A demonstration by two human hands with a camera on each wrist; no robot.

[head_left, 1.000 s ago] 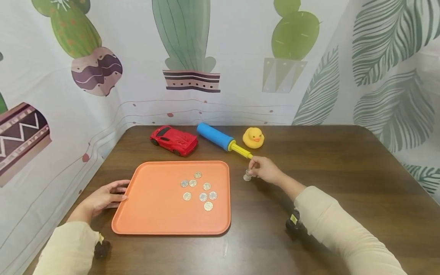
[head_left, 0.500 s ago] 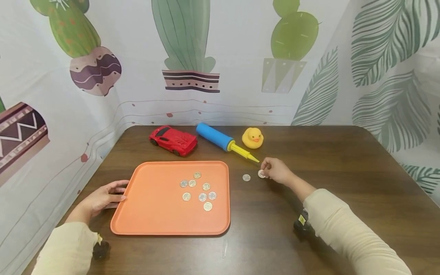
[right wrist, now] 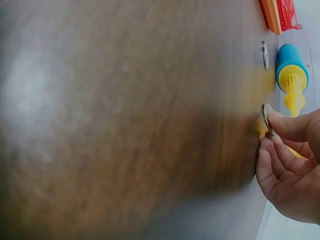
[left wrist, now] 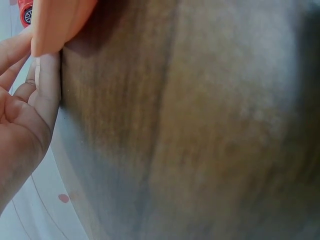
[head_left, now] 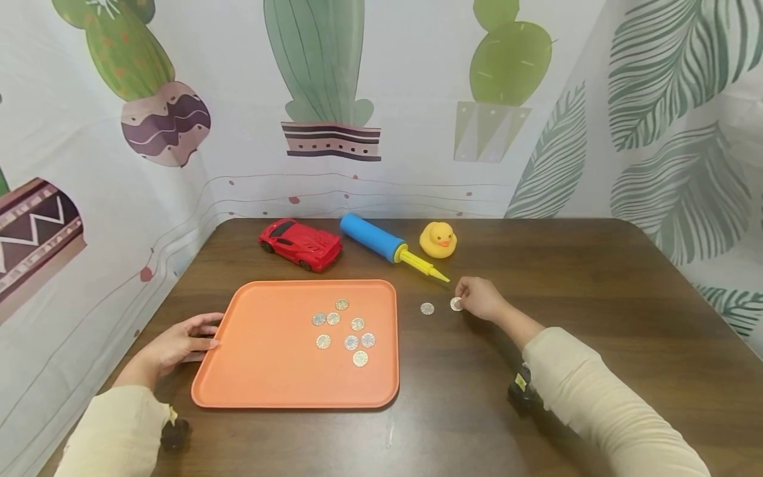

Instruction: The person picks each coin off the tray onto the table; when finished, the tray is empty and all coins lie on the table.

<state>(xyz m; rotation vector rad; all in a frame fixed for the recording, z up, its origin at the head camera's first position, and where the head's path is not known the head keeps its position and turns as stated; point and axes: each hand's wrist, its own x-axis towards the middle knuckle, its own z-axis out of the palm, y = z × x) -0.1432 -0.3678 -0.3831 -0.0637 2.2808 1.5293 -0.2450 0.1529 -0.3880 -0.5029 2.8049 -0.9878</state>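
Note:
In the head view my right hand is over the table right of the tray, pinching a coin by its edge. From the right wrist the coin shows between thumb and fingers, close over the wood. A second coin lies flat between that hand and the tray. My left hand grips the left rim of the orange tray, thumb at the rim and other fingers along its outer side. Several silver and gold-toned coins are spread over the tray's right half.
Along the table's back stand a red toy car, a blue foam tube toy with a yellow handle, and a yellow rubber duck. Behind the brown table hangs a cactus-patterned cloth.
My right hand has moved right with its coin, away from the coin it overlapped, then slightly nearer. The yellow handle's tip now shows. My left hand has stayed on the tray.

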